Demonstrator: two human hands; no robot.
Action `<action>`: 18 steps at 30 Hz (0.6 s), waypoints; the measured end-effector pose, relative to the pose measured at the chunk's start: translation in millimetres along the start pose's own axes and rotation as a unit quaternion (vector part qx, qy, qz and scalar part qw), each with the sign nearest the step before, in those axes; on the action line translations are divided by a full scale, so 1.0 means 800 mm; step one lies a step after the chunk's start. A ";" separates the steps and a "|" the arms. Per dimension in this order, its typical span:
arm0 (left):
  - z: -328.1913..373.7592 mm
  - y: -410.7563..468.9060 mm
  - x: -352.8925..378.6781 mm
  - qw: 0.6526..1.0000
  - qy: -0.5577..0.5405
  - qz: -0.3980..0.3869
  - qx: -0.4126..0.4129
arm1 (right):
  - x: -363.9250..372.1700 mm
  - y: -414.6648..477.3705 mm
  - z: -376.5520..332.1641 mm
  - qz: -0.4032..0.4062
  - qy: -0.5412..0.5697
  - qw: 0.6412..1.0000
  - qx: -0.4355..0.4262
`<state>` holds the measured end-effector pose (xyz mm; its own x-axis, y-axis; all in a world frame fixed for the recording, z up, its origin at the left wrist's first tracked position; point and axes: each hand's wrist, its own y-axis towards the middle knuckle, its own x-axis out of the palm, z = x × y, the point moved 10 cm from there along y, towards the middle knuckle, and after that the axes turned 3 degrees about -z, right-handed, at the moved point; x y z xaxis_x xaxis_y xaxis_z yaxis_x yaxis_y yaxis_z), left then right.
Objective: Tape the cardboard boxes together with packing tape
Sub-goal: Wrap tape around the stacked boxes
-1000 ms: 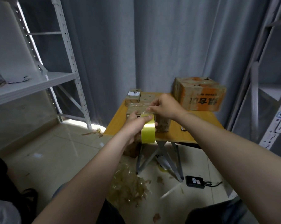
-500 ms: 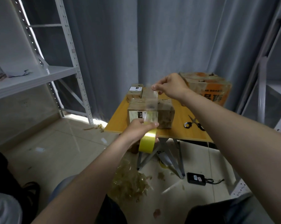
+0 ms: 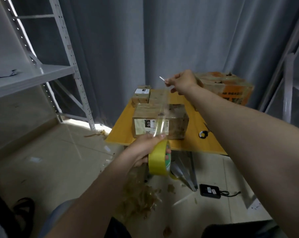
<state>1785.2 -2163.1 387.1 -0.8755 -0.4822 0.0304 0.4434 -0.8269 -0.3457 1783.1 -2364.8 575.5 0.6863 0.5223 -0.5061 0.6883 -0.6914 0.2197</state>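
Table [image 3: 118, 137]: it is carrying the boxes, with the front edge toward me.

Cardboard boxes [image 3: 176, 121]: they are sitting as one block near the table's front edge, label face toward me. I cannot tell where the seam between them is running.

Small boxes [image 3: 141, 97]: they are sitting behind the block, toward the back left corner.

Tape strip [image 3: 160, 115]: it is stretching clear and taut between my hands. Its long axis is running from the front edge up and away over the middle of the block. It looks to be hanging above the top face, not touching it.

Tape roll [image 3: 158, 160]: it is hanging just below and in front of the table's front edge.

Left hand [image 3: 145, 148]: I am gripping the roll, fingers through its core and thumb on the strip where it leaves the roll. This hand is the nearer one to the block's front face.

Right hand [image 3: 181, 81]: I am pinching the strip's free end, high and beyond the block's far side.

Coming move: I judge the block is lying straight under the strip, so lowering my right hand should land the tape along the top.
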 end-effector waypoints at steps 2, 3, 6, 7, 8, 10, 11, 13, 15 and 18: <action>0.007 0.012 -0.004 1.000 0.004 0.014 0.007 | 0.001 0.018 0.010 0.001 -0.025 1.000 0.004; 0.010 0.016 -0.005 1.000 0.008 0.024 0.009 | 0.005 0.028 0.013 -0.003 -0.035 0.999 0.005; 0.016 0.026 -0.013 0.999 0.025 0.048 0.008 | 0.022 0.050 0.022 -0.026 -0.040 0.999 0.005; 0.017 0.028 -0.017 0.998 0.029 0.052 0.010 | 0.029 0.058 0.027 -0.034 -0.042 0.999 0.006; 0.019 0.030 -0.021 0.998 0.035 0.057 0.013 | 0.036 0.064 0.032 -0.041 -0.047 0.998 0.006; 0.021 0.035 -0.029 0.996 0.059 0.071 0.008 | 0.047 0.073 0.044 -0.049 -0.061 0.997 0.012; 0.020 0.038 -0.032 0.995 0.065 0.078 -0.001 | 0.052 0.077 0.051 -0.055 -0.068 0.996 0.016; 0.015 0.041 -0.036 0.994 0.060 0.086 -0.031 | 0.060 0.081 0.065 -0.061 -0.082 0.994 0.025; 0.012 0.042 -0.036 0.993 0.055 0.093 -0.048 | 0.068 0.085 0.078 -0.070 -0.090 0.993 0.035; 0.012 0.046 -0.040 0.992 0.056 0.102 -0.045 | 0.077 0.089 0.090 -0.077 -0.086 0.992 0.042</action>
<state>1831.2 -2181.2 382.6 -0.7878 -0.5972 -0.1508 0.5986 -0.6846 -0.4160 1857.2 -2418.0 500.0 0.5196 0.5369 -0.6646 0.7543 -0.6536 0.0617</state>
